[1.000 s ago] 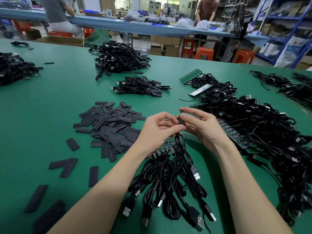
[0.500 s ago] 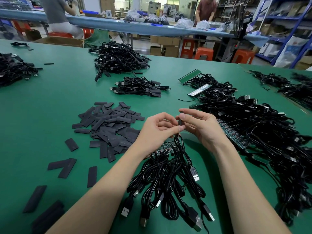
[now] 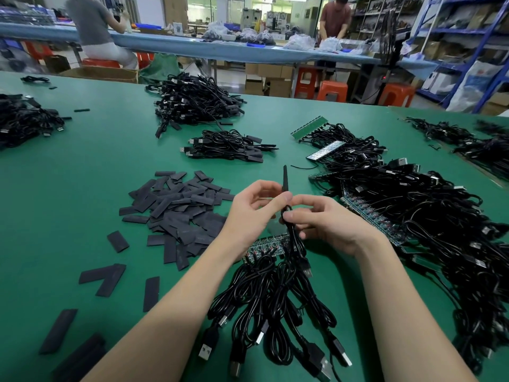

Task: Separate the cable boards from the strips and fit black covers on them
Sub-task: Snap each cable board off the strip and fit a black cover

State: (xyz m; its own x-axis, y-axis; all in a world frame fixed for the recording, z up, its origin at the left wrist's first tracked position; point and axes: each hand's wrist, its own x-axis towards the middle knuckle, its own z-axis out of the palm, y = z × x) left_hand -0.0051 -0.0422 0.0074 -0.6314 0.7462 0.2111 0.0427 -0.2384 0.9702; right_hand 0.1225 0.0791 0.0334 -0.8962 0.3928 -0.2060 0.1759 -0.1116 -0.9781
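Left hand (image 3: 249, 213) raised over the green bench (image 3: 82, 205), thumb and forefinger pinching a black cover (image 3: 285, 181) that stands upright and narrow above the knuckles. Right hand (image 3: 327, 224) just beside it, fingers (image 3: 289, 215) curled round the cable (image 3: 292, 238) right below the cover, thumb meeting the left thumb. Cannot tell whether a board sits inside the cover; hidden between the fingertips.

Under both hands, a green strip (image 3: 268, 245) lying flat on the bench, small boards along it, with a bundle of black USB cables (image 3: 275, 307) trailing toward the near edge, plugs at the ends.

Left of the hands, a loose heap of flat black covers (image 3: 179, 208), with a few strays (image 3: 103, 277) scattered nearer the bench's front-left corner.

Right of the hands, a large tangle of cables (image 3: 413, 216) on more strips, one strip (image 3: 369, 219) showing along its near-left edge, two more strips (image 3: 309, 128) poking out at the far end.

Beyond the heap of covers, a small pile of cables (image 3: 228, 146), and farther back a bigger pile (image 3: 192, 102). Another pile (image 3: 24, 119) at the far left edge, more (image 3: 468, 142) at the far right.

Behind the bench, a long blue table (image 3: 220, 49), orange stools (image 3: 332, 91), blue shelving (image 3: 468, 37); one person seated (image 3: 93, 28) at left, one standing (image 3: 336, 17) at right.
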